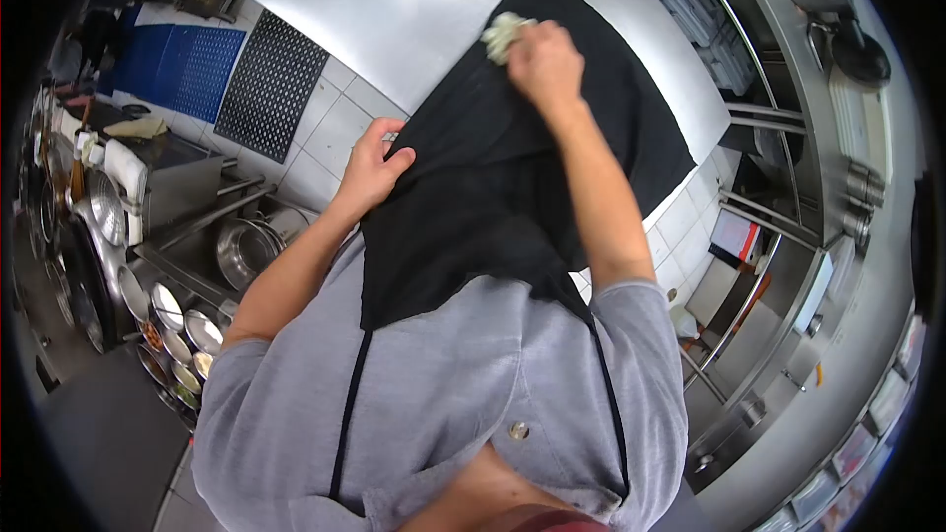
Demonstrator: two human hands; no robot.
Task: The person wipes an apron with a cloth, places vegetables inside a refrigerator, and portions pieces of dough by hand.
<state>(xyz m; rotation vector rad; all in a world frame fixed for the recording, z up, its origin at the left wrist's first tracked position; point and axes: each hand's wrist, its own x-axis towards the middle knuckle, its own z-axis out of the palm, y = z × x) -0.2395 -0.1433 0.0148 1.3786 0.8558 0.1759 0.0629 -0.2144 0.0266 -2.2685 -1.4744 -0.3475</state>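
A black apron (463,227) hangs from straps over my grey shirt, and its lower part lies spread over the steel table (394,0). My right hand (545,61) is closed on a crumpled whitish cloth (506,37), which rests against the upper part of the black fabric. At the apron's left edge, beside the table's near edge, my left hand (377,163) pinches the fabric between thumb and fingers.
Black (271,84) and blue mats (177,69) lie on the tiled floor at left. Pans and small bowls (168,305) stand at far left, with a steel pot (246,251) on a low shelf. Steel shelving (788,187) runs along the right.
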